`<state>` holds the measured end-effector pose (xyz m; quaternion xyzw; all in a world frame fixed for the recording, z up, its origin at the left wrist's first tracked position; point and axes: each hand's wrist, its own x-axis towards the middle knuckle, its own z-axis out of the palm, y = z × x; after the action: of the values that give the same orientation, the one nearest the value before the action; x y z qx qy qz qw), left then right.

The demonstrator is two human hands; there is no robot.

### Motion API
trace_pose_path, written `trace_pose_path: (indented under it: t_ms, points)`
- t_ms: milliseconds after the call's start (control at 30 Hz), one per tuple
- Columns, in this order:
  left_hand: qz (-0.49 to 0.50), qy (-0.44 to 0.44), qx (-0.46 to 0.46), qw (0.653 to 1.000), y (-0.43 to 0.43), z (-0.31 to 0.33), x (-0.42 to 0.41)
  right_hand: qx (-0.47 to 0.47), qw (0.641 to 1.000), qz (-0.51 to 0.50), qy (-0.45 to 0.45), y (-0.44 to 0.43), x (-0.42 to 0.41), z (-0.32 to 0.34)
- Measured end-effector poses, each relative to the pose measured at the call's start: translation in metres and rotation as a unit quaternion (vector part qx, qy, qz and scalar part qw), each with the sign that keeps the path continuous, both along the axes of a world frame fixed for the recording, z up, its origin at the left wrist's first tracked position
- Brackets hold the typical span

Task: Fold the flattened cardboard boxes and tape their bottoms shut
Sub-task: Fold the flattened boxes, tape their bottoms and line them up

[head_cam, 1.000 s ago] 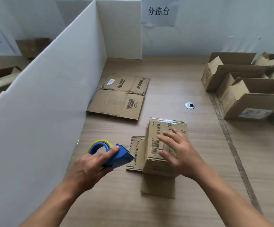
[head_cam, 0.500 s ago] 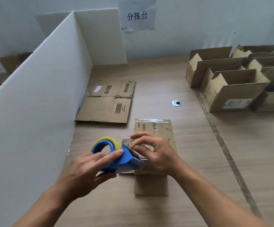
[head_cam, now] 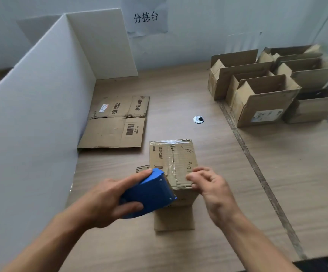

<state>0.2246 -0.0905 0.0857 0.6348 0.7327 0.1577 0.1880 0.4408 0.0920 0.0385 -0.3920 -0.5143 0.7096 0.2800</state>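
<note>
A small cardboard box stands bottom-up near the middle of the wooden table, its closed flaps facing up with a strip of clear tape along the seam. The left hand is wrapped tightly around a blue tape dispenser, thumb beneath and fingers over the top, and the dispenser's toothed edge sits against the box's near top edge. At 3 o'clock from the dispenser, the right hand rests loosely curled with its fingertips on the box's near right corner, gripping nothing. One open flap of the box lies flat on the table toward 6 o'clock, under the dispenser. At 11 o'clock from the box lies a flattened cardboard box with a barcode, just beside the white partition. At 2 o'clock, well apart, a cluster of folded open boxes stands at the table's far right. A round metal grommet sits between them and the flattened one
</note>
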Motion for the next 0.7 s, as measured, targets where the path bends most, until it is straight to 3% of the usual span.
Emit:
trace_pose_path:
  t_ms: [100, 200, 333, 700]
  points:
    - [0.017, -0.035, -0.061, 0.997, -0.006, 0.005, -0.020, -0.052, 0.993, -0.110, 0.000, 0.029, 0.033, -0.010]
    - [0.003, -0.059, -0.106, 0.993, 0.003, 0.016, -0.032, -0.070, 0.989, -0.114, -0.060, 0.035, 0.052, -0.021]
    - [-0.011, -0.021, -0.172, 0.985, 0.035, 0.031, -0.036, -0.091, 0.984, -0.116, -0.098, 0.023, 0.043, -0.036]
    - [0.005, -0.056, -0.257, 0.965, 0.052, 0.047, -0.050, -0.104, 0.978, -0.149, -0.106, 0.014, 0.031, -0.051]
